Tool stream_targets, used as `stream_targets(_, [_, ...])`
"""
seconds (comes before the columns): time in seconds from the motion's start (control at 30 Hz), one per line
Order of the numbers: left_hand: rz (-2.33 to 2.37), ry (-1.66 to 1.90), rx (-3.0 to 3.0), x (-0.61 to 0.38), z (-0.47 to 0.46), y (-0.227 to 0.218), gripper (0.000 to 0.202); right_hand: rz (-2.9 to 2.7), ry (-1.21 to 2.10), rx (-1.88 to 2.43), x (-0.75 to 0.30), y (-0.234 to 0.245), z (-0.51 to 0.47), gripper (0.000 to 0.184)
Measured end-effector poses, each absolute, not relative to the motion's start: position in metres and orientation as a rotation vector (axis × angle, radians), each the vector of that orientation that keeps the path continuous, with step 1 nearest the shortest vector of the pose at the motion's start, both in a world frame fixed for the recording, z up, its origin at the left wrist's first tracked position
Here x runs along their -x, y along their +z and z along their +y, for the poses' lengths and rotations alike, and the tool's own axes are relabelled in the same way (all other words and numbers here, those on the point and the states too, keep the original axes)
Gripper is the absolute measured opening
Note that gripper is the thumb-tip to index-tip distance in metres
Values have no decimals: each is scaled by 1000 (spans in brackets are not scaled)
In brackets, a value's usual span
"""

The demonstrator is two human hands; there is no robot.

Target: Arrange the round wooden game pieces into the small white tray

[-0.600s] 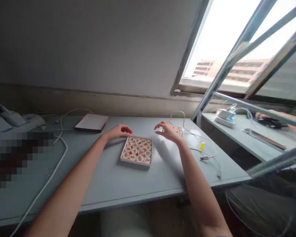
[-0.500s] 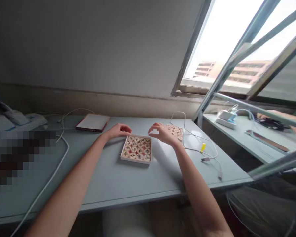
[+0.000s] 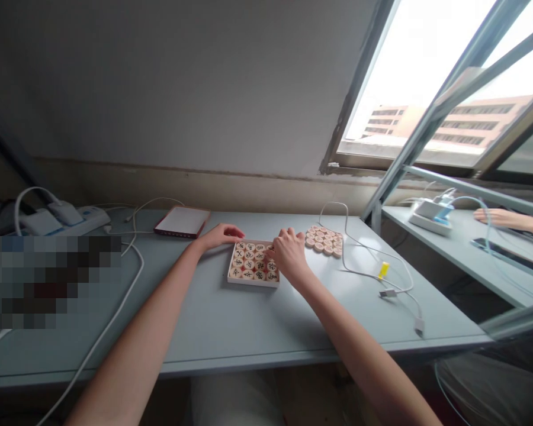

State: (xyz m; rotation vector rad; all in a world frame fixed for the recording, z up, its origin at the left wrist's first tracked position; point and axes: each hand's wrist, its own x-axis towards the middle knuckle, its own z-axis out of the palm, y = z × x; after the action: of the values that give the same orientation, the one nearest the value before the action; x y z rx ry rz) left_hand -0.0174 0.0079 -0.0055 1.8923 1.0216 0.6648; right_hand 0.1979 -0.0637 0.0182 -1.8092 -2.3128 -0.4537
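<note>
A shallow white box (image 3: 251, 280) filled with round wooden chess pieces (image 3: 249, 264) lies on the grey table (image 3: 231, 325). My left hand (image 3: 217, 235) rests at the box's far left corner with its fingers curled against the rim. My right hand (image 3: 287, 254) reaches into the right side of the box, fingers bent down and pinched on a piece there; which piece is hidden by the fingers. A second batch of round pieces (image 3: 324, 241) lies loose on the table just right of that hand.
A red-edged phone (image 3: 182, 221) lies face up behind the box. White cables (image 3: 373, 260) with a yellow tag curl at the right; a power strip (image 3: 71, 219) and cable sit at the left. Another person's hand (image 3: 497, 216) rests on the neighbouring desk under the open window.
My right hand has come down from hovering open above the table onto the right side of the box, closing on the pieces. The left hand stays at the box's corner. The view has shifted.
</note>
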Motion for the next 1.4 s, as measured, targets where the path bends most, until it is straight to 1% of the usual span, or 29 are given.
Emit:
stream_targets(0.1, [1013, 657, -1887, 18, 8, -5, 37, -2290, -309, 1794, -204, 21, -62, 32])
stream_targets(0.27, [1018, 635, -1897, 18, 7, -4, 37, -2166, 31, 1680, -220, 30, -56, 29])
stream_targets(0.33, [1024, 622, -1897, 18, 7, -4, 38, -2098, 78, 1625, -226, 30, -51, 29])
stream_targets(0.43, [1025, 620, -1899, 18, 7, -5, 38, -2024, -54, 1643, -234, 20, -39, 26])
stream_targets(0.6, [1028, 618, -1885, 17, 7, -4, 37, -2085, -309, 1720, -241, -4, -28, 21])
stream_targets(0.8, [1059, 583, -1905, 14, 4, 1, 35, -2147, -463, 1649, -238, -11, -33, 22])
stream_targets(0.9, [1061, 589, -1909, 14, 5, -1, 36, -2221, -534, 1581, -236, -13, -29, 26])
stream_targets(1.03, [1071, 599, -1924, 13, 6, -5, 38, -2196, -565, 1657, -244, -16, -15, 45])
stream_targets(1.1, [1086, 622, -1937, 12, 4, -6, 37, -2153, -564, 1746, -253, -16, -10, 48])
stream_targets(1.2, [1095, 643, -1947, 10, 3, -5, 36, -2082, -569, 1856, -270, -15, -8, 49])
stream_targets(1.3, [1096, 655, -1960, 10, 2, -4, 36, -2038, -584, 1836, -278, -10, -16, 48])
stream_targets(1.4, [1090, 652, -1970, 11, 2, -3, 36, -2056, -475, 1724, -272, 5, -26, 39])
